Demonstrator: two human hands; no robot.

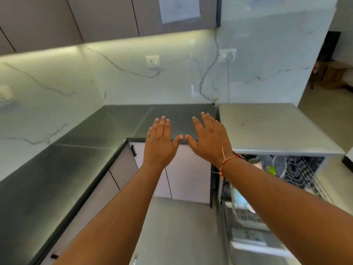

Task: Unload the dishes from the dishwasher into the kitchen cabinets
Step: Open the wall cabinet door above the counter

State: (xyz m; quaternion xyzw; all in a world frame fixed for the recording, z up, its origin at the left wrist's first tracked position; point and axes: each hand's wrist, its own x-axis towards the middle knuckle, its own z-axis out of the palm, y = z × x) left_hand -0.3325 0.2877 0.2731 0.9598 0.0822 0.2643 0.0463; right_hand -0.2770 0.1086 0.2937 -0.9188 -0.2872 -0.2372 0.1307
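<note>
My left hand [161,144] and my right hand [209,139] are stretched out flat side by side over the corner of the dark countertop [107,127], palms down, fingers apart, thumbs almost touching, both holding nothing. At the lower right the dishwasher [282,129] stands open with its wire rack [299,173] pulled out under my right forearm. In the rack I see a pale cup [257,163], a green item [271,169] and metal dishes [279,165]. A light blue item [238,197] sits lower down, partly hidden by my arm.
Grey upper cabinets [107,18] hang above the marble backsplash [133,79], all shut. Pale lower cabinet doors [187,173] sit below the counter corner. The dishwasher's open door [254,238] juts out at the bottom right. A doorway [332,60] opens at the far right.
</note>
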